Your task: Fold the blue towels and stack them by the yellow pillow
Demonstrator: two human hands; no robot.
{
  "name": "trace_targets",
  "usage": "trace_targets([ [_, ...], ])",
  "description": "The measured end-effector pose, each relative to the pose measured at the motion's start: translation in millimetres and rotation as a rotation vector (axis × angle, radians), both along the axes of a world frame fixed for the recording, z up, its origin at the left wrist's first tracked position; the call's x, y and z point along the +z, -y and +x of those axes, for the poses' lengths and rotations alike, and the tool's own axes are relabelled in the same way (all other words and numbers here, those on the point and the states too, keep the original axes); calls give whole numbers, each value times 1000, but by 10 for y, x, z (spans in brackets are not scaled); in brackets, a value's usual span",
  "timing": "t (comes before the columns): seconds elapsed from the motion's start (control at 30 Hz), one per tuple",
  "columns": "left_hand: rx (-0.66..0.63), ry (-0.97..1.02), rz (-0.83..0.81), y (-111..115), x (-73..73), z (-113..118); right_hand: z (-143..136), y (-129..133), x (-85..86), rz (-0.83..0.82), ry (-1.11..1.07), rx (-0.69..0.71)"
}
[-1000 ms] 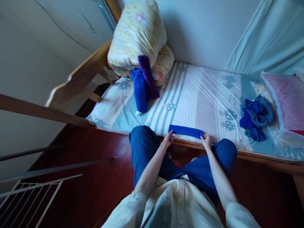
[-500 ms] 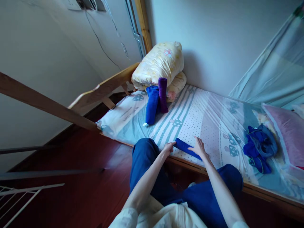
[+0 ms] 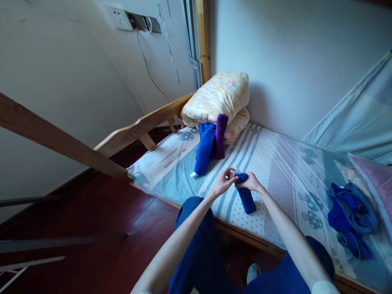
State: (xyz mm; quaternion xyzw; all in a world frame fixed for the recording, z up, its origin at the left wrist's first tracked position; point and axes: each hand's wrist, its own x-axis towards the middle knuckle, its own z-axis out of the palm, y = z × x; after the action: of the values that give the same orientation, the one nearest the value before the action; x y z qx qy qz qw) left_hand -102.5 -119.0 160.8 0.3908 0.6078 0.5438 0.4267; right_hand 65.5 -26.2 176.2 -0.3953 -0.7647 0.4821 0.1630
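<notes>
A dark blue rolled-up cloth (image 3: pixel 246 200) stands tilted over the bed's near side, its lower end close to the sheet. My right hand (image 3: pixel 251 182) is closed around its upper part. At the top edge, my left hand (image 3: pixel 224 182) pinches the roll with the thumb, the index finger curled above. Farther back, a bright blue rolled garment (image 3: pixel 204 153) with a small white tag and a purple roll (image 3: pixel 220 136) lean side by side against a folded yellow quilt (image 3: pixel 219 96). A crumpled heap of blue clothing (image 3: pixel 352 218) lies to the right.
The bed's patterned sheet (image 3: pixel 269 163) spreads under everything. A wooden bed rail (image 3: pixel 143 122) closes the left end, and a slanting wooden post (image 3: pixel 61 136) stands nearer. A pink pillow (image 3: pixel 375 175) and pale netting (image 3: pixel 361 114) are at right. A wall socket (image 3: pixel 119 18) has hanging cables.
The blue roll has been lifted from lying on the sheet to a tilted upright position. My hands have come together at its upper end. The view has shifted, too.
</notes>
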Motion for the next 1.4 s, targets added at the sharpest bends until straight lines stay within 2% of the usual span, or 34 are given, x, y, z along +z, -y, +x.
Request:
trace_targets([
  [0.07,14,126,77,-66,-73,-145,-211,-135,65,-4,-70,-50],
  [0.13,-16,232,97,-137,-220,-257,-453,-265,128,-11,-137,-98],
  [0.2,-47,249,68,-238,-397,-340,-709,-379,173,-7,-188,-144],
  [0.3,-11,127,32,-471,-614,-459,-1081,-529,200,-23,-261,-204],
  [0.4,111,-52,-13,-755,-710,-613,-1403,-677,194,-70,-337,-270],
  [0.57,278,-217,-92,-1067,-731,-879,-1817,-929,160,-83,-395,-293],
  [0.7,344,-256,-143,-1130,-714,-1016,-2059,-1076,169,-70,-398,-247],
  [0.87,374,-256,-181,-1172,-675,-1112,-2265,-1149,227,-95,-365,-274],
  [1.03,409,-239,-198,-1222,-670,-1109,-2353,-1139,181,-118,-345,-271],
  [1.2,425,-220,-148,-1241,-685,-1081,-2345,-1097,91,-111,-308,-296],
  [1.4,429,-227,-134,-1250,-718,-1082,-2324,-1096,99,-109,-293,-301],
])
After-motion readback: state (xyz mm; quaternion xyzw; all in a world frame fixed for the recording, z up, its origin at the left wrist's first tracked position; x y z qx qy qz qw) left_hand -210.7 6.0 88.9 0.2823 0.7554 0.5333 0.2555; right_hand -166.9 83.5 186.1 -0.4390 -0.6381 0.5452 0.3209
